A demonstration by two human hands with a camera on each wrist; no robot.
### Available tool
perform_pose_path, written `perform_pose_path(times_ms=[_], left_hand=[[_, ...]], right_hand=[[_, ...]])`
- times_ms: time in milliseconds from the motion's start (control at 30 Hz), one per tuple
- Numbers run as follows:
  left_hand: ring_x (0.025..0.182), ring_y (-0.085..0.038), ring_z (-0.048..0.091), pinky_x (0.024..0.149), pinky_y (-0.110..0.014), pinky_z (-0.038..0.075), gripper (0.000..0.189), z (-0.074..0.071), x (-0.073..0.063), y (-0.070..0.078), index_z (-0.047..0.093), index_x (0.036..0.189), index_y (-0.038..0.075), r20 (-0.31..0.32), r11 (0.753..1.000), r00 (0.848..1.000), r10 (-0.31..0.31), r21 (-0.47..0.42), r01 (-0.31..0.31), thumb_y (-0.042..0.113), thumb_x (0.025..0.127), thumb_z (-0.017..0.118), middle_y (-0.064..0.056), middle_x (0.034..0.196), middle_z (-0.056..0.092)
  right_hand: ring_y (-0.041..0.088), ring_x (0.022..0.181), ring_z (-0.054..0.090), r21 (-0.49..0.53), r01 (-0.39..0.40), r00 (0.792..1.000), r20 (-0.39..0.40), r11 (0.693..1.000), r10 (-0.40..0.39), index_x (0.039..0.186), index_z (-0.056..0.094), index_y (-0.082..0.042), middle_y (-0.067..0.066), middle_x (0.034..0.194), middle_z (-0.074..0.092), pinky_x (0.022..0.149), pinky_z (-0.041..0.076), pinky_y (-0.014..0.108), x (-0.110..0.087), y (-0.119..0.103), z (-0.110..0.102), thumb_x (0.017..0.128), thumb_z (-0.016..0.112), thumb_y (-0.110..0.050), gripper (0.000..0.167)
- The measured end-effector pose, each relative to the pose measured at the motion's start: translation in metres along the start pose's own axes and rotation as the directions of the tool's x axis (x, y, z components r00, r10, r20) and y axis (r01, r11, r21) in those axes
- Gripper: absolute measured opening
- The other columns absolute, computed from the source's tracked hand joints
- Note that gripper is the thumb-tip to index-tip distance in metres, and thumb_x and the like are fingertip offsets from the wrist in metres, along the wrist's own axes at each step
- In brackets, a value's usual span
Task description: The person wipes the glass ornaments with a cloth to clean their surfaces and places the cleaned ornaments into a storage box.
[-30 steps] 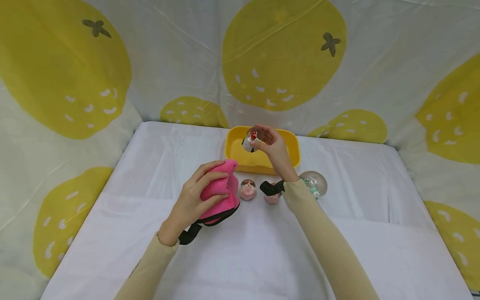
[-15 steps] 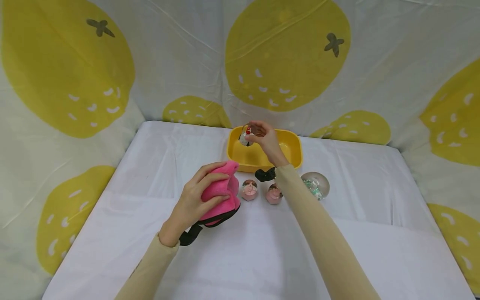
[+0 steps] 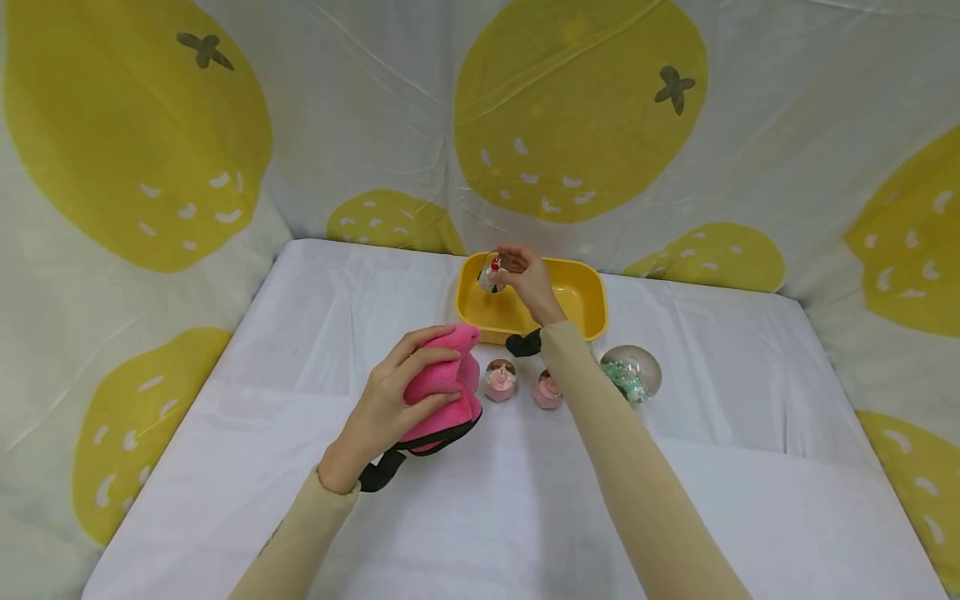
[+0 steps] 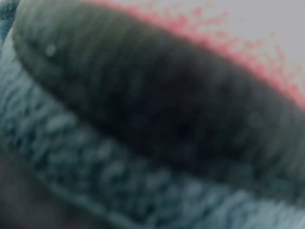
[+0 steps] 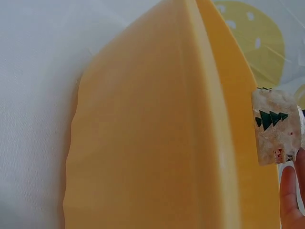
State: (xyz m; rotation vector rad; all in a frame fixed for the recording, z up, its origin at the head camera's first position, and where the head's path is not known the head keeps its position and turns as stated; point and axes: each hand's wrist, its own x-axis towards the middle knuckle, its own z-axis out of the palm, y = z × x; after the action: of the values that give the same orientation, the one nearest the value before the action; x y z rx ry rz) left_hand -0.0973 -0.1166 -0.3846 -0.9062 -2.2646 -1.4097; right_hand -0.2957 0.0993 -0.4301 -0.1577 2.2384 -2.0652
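Observation:
In the head view my right hand point(image 3: 531, 283) pinches a small snow globe point(image 3: 491, 277) with a red figure inside, over the left part of a yellow basin point(image 3: 594, 302). The right wrist view shows the globe's whitish base point(image 5: 275, 125), printed with green trees, past the basin's rim point(image 5: 209, 95), fingertips at its side. My left hand point(image 3: 378, 404) grips a bunched pink cloth point(image 3: 467, 371) with black edging, left of and nearer than the basin. Close up in the left wrist view, dark edging point(image 4: 167, 95) and fuzzy fabric fill everything.
Two small pink-based snow globes point(image 3: 499, 381) point(image 3: 547, 392) stand in front of the basin, the right one partly behind my right sleeve. A larger globe with green contents point(image 3: 632, 373) lies right of that forearm. Lemon-print fabric point(image 3: 585, 108) hangs behind the white-covered table point(image 3: 712, 375).
My right hand has carried the small snow globe a little left and back over the basin, then nearly stopped. The left hand and pink cloth have hardly moved.

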Motion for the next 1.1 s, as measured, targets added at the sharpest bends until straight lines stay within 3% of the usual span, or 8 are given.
perform_pose_path(times_ms=[333, 800, 1100], left_hand=[[0.123, -0.023, 0.045, 0.087, -0.04, 0.052, 0.048, 0.0, 0.0, 0.001, 0.06, 0.117, 0.012, 0.002, 1.0, 1.0, 0.009, 0.0, -0.009, 0.002, 0.075, 0.08, -0.005, 0.135, 0.048], [0.123, -0.024, 0.046, 0.086, -0.039, 0.052, 0.048, 0.001, 0.0, 0.0, 0.06, 0.117, 0.012, 0.009, 1.0, 1.0, 0.008, -0.011, -0.008, 0.002, 0.075, 0.08, -0.007, 0.135, 0.048], [0.124, -0.025, 0.045, 0.087, -0.038, 0.052, 0.048, 0.002, -0.001, -0.001, 0.06, 0.118, 0.012, 0.012, 1.0, 1.0, -0.007, -0.019, 0.008, 0.002, 0.075, 0.08, -0.007, 0.135, 0.047]], right_hand=[[0.025, 0.115, 0.05, -0.034, -0.036, 0.998, -0.06, 0.999, 0.034, 0.128, 0.053, 0.0, 0.015, 0.127, 0.056, 0.102, 0.039, 0.03, 0.004, 0.015, 0.003, 0.084, 0.071, 0.0, 0.048], [0.028, 0.113, 0.053, -0.06, -0.042, 0.997, -0.069, 0.997, 0.037, 0.125, 0.054, 0.003, 0.019, 0.124, 0.058, 0.099, 0.042, 0.032, 0.006, 0.025, 0.011, 0.08, 0.071, 0.008, 0.048], [0.026, 0.115, 0.053, -0.111, -0.116, 0.991, -0.072, 0.987, 0.109, 0.125, 0.054, -0.001, 0.015, 0.125, 0.058, 0.098, 0.043, 0.032, 0.007, 0.026, 0.012, 0.082, 0.071, 0.006, 0.047]])
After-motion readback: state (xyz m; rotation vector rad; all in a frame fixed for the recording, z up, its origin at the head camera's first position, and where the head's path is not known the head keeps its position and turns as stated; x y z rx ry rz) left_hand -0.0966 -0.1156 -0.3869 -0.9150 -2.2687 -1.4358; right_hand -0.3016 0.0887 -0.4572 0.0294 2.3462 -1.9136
